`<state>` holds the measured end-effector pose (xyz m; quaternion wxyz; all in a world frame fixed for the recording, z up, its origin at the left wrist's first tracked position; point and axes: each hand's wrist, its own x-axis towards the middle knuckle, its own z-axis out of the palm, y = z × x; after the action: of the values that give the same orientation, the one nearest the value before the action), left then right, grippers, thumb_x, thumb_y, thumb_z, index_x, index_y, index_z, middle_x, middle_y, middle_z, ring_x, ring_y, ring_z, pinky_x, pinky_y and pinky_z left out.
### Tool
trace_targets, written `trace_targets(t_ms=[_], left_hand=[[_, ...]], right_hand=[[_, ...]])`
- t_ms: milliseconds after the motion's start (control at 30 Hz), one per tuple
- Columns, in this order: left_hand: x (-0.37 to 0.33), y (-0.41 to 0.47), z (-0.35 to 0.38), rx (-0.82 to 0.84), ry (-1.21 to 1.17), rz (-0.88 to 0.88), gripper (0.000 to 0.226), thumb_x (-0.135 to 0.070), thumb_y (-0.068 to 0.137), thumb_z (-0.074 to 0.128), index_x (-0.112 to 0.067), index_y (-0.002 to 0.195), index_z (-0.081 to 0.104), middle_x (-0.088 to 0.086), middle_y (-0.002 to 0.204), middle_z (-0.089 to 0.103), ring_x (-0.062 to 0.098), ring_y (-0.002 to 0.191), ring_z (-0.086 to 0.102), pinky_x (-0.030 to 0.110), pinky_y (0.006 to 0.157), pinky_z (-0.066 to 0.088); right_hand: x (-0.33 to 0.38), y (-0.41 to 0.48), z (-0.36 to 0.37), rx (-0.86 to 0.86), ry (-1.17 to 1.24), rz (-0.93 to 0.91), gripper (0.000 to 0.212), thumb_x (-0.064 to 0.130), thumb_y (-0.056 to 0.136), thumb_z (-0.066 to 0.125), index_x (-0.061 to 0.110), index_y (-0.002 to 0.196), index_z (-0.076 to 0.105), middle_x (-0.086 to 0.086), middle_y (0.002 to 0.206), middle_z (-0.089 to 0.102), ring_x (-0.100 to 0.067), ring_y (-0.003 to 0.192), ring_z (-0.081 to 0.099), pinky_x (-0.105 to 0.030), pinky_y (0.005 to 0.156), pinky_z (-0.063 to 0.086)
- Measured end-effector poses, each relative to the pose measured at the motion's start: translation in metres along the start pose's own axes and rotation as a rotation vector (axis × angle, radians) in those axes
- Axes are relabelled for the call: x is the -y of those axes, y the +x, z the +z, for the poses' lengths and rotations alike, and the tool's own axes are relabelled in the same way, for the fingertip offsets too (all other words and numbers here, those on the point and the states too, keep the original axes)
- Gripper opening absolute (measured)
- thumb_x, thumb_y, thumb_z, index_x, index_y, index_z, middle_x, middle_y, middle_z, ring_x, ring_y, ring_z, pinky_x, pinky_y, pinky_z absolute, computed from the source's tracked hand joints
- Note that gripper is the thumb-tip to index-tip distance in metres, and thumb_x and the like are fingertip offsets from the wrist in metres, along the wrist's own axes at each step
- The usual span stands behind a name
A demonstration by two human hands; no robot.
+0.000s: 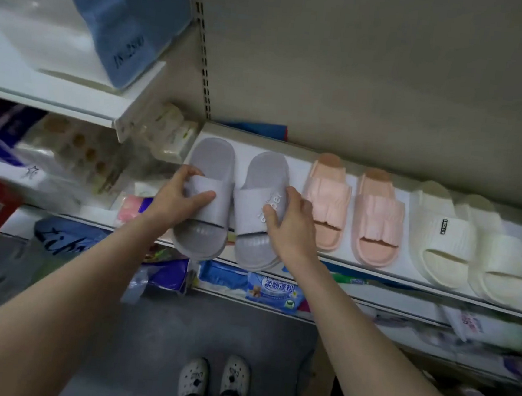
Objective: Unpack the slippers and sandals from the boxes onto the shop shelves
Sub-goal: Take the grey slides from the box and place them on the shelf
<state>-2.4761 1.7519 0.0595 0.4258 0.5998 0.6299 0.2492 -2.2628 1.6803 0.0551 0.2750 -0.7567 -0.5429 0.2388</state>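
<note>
Left hand (pixel 177 197) is gripping the broad strap of left grey slipper (pixel 214 162); right hand (pixel 289 222) is gripping the strap of right grey slipper (pixel 252 206). Smooth matte rounded slides are lying on white shelf (pixel 405 267), long axes running front-to-back, open toes pointing toward the person and overhanging the edge. Ruffled pink pair (pixel 329 200) and ribbed cream pair (pixel 443 232) are sitting alongside. Grey floor (pixel 153 330) is showing below.

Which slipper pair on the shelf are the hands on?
The grey pair at the row's left end: the left hand grips one strap, the right hand the other. The pink pair and cream pair lie untouched.
</note>
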Motion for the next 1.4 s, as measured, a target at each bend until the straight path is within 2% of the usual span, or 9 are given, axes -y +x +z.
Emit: trace_targets(t_ms=[100,133,200,267,400,533,867,1200,1400], left_hand=[[0.005,0.019,0.000,0.034,0.069,0.038,0.045,-0.037,0.086,0.067,-0.037,0.124,0.043,0.007,0.122,0.053,0.029,0.102,0.057,0.042,0.083,0.052],[0.005,0.021,0.001,0.032,0.110,0.075,0.049,-0.038,0.087,0.066,-0.040,0.128,0.041,0.007,0.127,0.052,0.029,0.106,0.056,0.043,0.086,0.051],[0.008,0.017,0.002,0.030,0.225,0.173,0.063,-0.040,0.084,0.069,-0.042,0.137,0.034,0.004,0.137,0.045,0.027,0.112,0.053,0.042,0.089,0.049],[0.013,0.009,0.005,0.048,0.342,0.250,0.083,-0.045,0.075,0.076,-0.042,0.142,0.027,0.003,0.148,0.030,0.030,0.122,0.047,0.046,0.097,0.047],[0.020,0.012,0.011,0.102,0.389,0.286,0.099,-0.040,0.069,0.083,-0.040,0.146,0.021,0.004,0.159,0.005,0.034,0.136,0.035,0.046,0.108,0.039],[0.006,0.032,0.029,0.117,0.405,0.389,0.096,-0.040,0.071,0.081,-0.034,0.147,0.022,0.007,0.157,0.012,0.036,0.130,0.041,0.046,0.101,0.044],[-0.031,0.054,0.082,0.234,0.372,0.454,0.094,-0.040,0.073,0.081,-0.035,0.148,0.024,0.008,0.159,0.009,0.035,0.136,0.036,0.041,0.106,0.038],[-0.031,0.055,0.086,0.244,0.447,0.476,0.095,-0.044,0.078,0.074,-0.034,0.152,0.014,0.009,0.161,0.004,0.031,0.143,0.022,0.042,0.113,0.030],[-0.037,0.039,0.074,0.199,0.654,0.665,0.078,-0.038,0.088,0.065,-0.016,0.151,0.026,0.019,0.157,0.019,0.036,0.144,0.020,0.045,0.118,0.023]], right_hand=[[0.003,0.006,0.000,-0.020,-0.169,-0.198,0.063,0.009,0.093,0.051,0.022,0.151,0.031,-0.016,0.145,0.037,-0.032,0.127,0.041,-0.040,0.105,0.037],[0.003,0.009,-0.001,0.021,-0.204,-0.229,0.064,0.010,0.093,0.051,0.024,0.152,0.031,-0.016,0.150,0.033,-0.033,0.132,0.037,-0.042,0.110,0.035],[0.001,0.014,0.000,0.115,-0.310,-0.272,0.065,0.035,0.095,0.053,0.026,0.153,0.027,-0.013,0.158,0.025,-0.034,0.142,0.026,-0.047,0.116,0.028],[-0.001,0.017,0.004,0.202,-0.432,-0.283,0.084,0.061,0.087,0.056,0.027,0.155,0.019,-0.011,0.160,0.018,-0.034,0.146,0.016,-0.049,0.119,0.023],[0.000,0.026,0.006,0.140,-0.417,-0.263,0.087,0.058,0.084,0.064,0.024,0.153,0.023,-0.012,0.157,0.024,-0.034,0.144,0.021,-0.046,0.118,0.025],[-0.007,0.042,-0.005,0.105,-0.347,-0.182,0.080,0.053,0.086,0.065,0.021,0.151,0.030,-0.015,0.154,0.028,-0.033,0.141,0.024,-0.044,0.114,0.029],[-0.046,0.061,-0.043,0.042,-0.373,-0.042,0.075,0.045,0.083,0.069,0.018,0.145,0.036,-0.014,0.144,0.035,-0.035,0.132,0.034,-0.042,0.108,0.034],[-0.052,0.057,-0.039,0.034,-0.420,-0.065,0.079,0.048,0.088,0.060,0.015,0.151,0.026,-0.016,0.150,0.029,-0.036,0.139,0.027,-0.045,0.112,0.031],[-0.044,0.035,-0.055,0.054,-0.511,-0.135,0.077,0.041,0.095,0.057,0.010,0.155,0.021,-0.022,0.157,0.024,-0.037,0.145,0.024,-0.043,0.117,0.025]])
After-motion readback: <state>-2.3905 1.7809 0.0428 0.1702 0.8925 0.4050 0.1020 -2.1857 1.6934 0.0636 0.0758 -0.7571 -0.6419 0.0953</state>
